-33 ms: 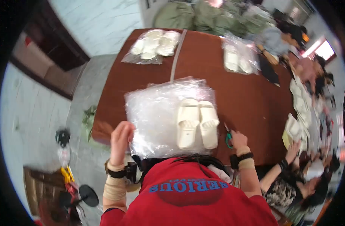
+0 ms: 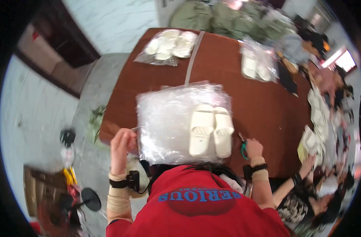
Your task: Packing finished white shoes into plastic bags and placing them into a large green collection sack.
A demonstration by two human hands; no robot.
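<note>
A stack of clear plastic bags [image 2: 164, 126] lies at the near edge of the brown-covered table. On its right half rests a pair of cream slide sandals [image 2: 201, 136], side by side. My left hand [image 2: 123, 146] is at the stack's left edge, fingers curled together; whatever they may pinch is too small to make out. To the right of the sandals, my right hand [image 2: 254, 149] is closed around scissors [image 2: 243, 149] with green handles, blades pointing away from me and low over the cloth.
Bagged cream sandals [image 2: 168, 45] lie at the far left of the table [image 2: 149, 77], and another bagged pair [image 2: 253, 65] at the far right. A co-worker's hand [image 2: 308, 164] touches pale items [image 2: 306, 142] at the right. Green sacks [image 2: 192, 17] stand behind; a fan [image 2: 68, 136] is at left.
My left hand has drawn slightly left, off the edge of the bag stack. The whole view has shifted a little; the sandals and the scissors in my right hand stay much the same.
</note>
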